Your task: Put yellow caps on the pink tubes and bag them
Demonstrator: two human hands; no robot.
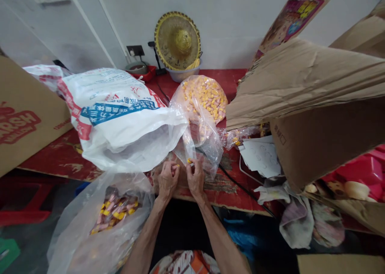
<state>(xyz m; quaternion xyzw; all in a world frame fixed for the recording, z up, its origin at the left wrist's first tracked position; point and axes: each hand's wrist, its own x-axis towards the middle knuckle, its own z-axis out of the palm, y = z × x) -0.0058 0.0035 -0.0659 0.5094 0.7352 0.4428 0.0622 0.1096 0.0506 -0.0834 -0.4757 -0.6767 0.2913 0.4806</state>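
Both hands are close together at the front edge of the red worn table [222, 185]. My left hand [167, 181] is closed around small pink pieces, with a bit of yellow at its fingertips. Beside it, my right hand [196, 181] pinches a small yellow-ended piece [189, 161] between thumb and finger. Just beyond them lies a clear plastic bag [207, 101] full of small pink and yellow pieces, its loose mouth toward my hands. A larger clear bag [117, 214] hangs below the table edge at left, with similar pieces inside.
A white printed sack [120, 117] lies at left beside a brown carton [27, 121]. An open cardboard box [306, 85] holding red plastic things leans in from the right. White papers [261, 155], rags [296, 218] and a black cable [240, 185] lie nearby. A straw hat [177, 41] stands behind.
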